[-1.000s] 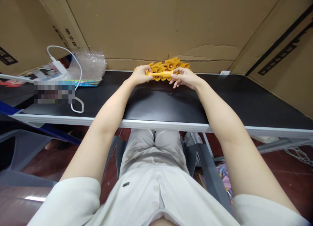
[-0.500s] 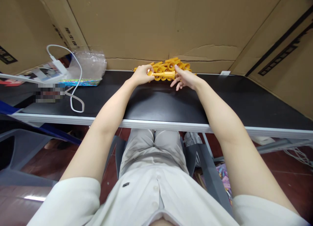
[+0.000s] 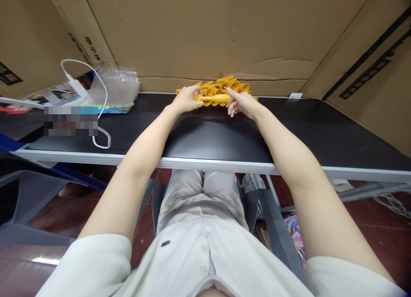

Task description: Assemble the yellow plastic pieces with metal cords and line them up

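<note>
A yellow plastic rod-shaped piece point(image 3: 213, 98) is held level above the far side of the black table point(image 3: 205, 134). My left hand point(image 3: 186, 99) grips its left end. My right hand point(image 3: 241, 102) touches its right end with the index finger stretched out and the other fingers curled. Right behind both hands lies a pile of similar yellow plastic pieces point(image 3: 224, 85) against the cardboard wall.
Cardboard sheets point(image 3: 199, 31) wall in the table's back and sides. At the far left sit a clear plastic bag point(image 3: 117, 85), a white charger with its cable point(image 3: 93, 104) and colourful flat packs point(image 3: 112, 108). The table's pale front edge point(image 3: 205, 164) runs above my knees.
My right hand's fingers, spread half a second ago, have curled in, leaving the index finger on the piece's right end. The piece and my left hand have hardly moved.
</note>
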Demonstrator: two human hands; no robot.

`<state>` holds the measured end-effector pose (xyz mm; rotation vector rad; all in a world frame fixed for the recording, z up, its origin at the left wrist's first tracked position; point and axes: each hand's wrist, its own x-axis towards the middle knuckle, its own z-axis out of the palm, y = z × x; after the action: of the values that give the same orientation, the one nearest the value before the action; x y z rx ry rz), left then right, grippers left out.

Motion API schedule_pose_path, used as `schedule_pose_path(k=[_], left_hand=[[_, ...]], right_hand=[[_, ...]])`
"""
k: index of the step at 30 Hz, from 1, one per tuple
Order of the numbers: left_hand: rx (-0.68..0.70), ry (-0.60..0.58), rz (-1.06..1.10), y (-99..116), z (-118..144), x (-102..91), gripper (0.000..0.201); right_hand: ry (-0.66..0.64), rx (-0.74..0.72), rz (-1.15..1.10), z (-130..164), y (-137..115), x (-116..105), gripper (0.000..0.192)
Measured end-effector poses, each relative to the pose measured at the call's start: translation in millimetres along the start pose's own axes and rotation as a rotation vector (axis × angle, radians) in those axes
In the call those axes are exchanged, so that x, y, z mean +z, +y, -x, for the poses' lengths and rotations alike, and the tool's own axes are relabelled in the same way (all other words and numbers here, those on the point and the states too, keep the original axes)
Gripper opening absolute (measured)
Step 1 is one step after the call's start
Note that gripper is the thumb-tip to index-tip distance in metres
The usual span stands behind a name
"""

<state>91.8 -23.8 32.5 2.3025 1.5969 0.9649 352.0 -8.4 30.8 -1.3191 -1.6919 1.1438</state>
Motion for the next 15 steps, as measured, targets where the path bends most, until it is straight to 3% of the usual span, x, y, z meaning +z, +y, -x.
schedule_pose_path(k=[8, 15], left_hand=[[0.015, -0.022, -0.044, 1.4, 0.3, 1.1, 0.031], [0.023, -0.013, -0.078, 4.3, 1.5, 0.3, 0.036]], right_hand=[[-0.025, 0.011, 0.007, -10.5, 10.1, -0.8, 0.083], [0.032, 0.06, 0.026, -13.7, 12.2, 1.6, 0.084]])
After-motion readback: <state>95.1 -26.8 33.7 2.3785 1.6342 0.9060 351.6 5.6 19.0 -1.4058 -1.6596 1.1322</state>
